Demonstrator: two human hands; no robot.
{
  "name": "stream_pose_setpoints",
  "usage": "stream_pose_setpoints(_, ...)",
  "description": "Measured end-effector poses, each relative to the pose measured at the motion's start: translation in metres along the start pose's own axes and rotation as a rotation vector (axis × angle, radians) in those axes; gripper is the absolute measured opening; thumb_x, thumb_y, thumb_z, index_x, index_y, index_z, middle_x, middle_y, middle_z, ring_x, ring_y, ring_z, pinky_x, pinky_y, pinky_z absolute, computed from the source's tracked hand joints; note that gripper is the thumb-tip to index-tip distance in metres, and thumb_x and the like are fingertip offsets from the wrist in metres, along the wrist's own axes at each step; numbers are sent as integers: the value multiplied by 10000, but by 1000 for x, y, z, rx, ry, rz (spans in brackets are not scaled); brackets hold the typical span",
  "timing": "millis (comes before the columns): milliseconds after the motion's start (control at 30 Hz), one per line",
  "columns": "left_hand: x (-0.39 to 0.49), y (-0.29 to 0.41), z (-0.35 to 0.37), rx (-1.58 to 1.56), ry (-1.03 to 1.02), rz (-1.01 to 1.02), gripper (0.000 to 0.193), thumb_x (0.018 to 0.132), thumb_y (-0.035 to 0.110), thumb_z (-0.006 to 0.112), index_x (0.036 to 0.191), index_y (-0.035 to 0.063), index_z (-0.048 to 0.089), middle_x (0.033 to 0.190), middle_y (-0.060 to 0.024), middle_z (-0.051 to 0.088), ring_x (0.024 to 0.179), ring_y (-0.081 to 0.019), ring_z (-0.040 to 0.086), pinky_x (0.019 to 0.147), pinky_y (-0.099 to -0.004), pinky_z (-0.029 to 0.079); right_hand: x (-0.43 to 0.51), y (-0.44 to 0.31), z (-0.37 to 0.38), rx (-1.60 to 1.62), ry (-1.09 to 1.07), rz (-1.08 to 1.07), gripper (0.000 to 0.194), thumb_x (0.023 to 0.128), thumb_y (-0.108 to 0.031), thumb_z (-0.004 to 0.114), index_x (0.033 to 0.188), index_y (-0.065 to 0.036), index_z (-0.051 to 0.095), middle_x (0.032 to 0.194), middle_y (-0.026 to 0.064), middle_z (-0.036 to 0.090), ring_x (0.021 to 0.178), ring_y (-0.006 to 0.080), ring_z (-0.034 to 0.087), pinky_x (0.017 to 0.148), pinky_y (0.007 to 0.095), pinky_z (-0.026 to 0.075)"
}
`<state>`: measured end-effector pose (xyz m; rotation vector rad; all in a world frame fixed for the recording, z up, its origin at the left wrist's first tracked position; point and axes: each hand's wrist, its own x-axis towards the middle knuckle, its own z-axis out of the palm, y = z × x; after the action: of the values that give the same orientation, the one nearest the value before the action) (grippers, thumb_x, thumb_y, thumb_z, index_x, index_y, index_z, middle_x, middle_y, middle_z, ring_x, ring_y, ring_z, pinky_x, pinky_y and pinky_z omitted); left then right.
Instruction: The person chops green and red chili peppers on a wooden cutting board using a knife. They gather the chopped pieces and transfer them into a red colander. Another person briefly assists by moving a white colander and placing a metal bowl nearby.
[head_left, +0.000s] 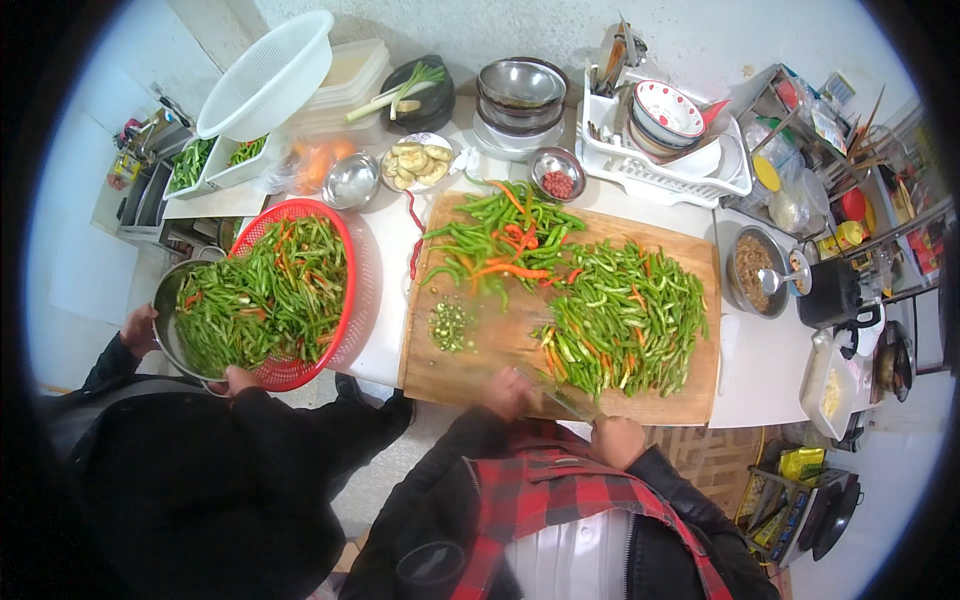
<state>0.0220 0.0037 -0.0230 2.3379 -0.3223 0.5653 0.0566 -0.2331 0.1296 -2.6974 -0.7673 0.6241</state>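
On a wooden cutting board (495, 390) near its front edge, my right hand (619, 441) grips the handle of a kitchen knife (566, 401), its blade pointing left. My left hand (508, 394) is blurred, beside the blade's tip; whether it holds anything is unclear. Sliced green and red peppers (630, 315) are heaped on the board's right half. Whole green and red peppers (510, 232) lie at its back left, with small chopped pepper ends (450, 324) in front of them.
At left, a co-worker's hands (241, 381) hold a metal bowl (166, 330) of sliced peppers against a red plastic colander (346, 300). Behind the board stand a small bowl with red contents (556, 169), stacked metal bowls (523, 86) and a dish rack (645, 180). A bowl of brown food (752, 270) is at right.
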Motion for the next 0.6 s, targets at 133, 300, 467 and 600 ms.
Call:
stream_pose_setpoints(133,7,5,-5,-40,87,47,106,638,72,583,735,79,539,771,-101,523,717,-292,510,605,-396,433,0,7,11,-29,-107,-22,217,755,-224,588,718,-14,628,625,201,608,575,370,613,538,488,487)
stream_pose_setpoints(300,13,13,-11,4,100,38,150,649,58,580,793,56,541,843,-126,558,756,-297,543,642,-399,458,27,6,39,14,-143,51,223,778,-203,558,720,-9,650,652,227,607,633,396,615,603,486,495)
stream_pose_setpoints(467,8,10,-9,50,77,63,199,680,41,573,876,42,538,885,-147,569,798,-300,566,691,-395,480,25,7,27,99,12,80,200,793,-194,551,754,-16,631,644,241,594,624,420,597,592,511,484)
stream_pose_setpoints(600,0,6,-3,86,96,60,151,706,55,569,851,52,528,867,-139,558,756,-295,548,648,-384,467,14,0,19,22,-126,110,249,766,-252,571,698,-31,664,689,230,624,639,398,625,623,490,507)
